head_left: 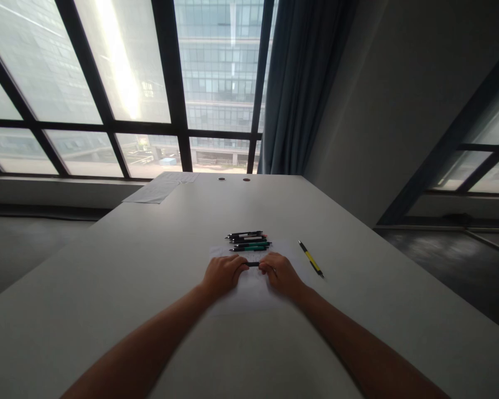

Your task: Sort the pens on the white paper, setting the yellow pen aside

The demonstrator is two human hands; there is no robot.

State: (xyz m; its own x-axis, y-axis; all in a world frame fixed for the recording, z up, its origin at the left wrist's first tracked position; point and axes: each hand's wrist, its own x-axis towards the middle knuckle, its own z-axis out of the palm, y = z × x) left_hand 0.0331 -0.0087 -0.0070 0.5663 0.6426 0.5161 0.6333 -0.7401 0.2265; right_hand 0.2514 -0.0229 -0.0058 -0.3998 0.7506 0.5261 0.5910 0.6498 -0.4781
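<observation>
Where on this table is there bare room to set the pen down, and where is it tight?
Bare table lies left of the left hand, and also right of the yellow pen. It is crowded just beyond both hands, where the row of pens lies on the paper sheet.

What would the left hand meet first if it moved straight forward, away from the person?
Probably the row of pens lying just beyond the left hand; depth is hard to judge.
</observation>
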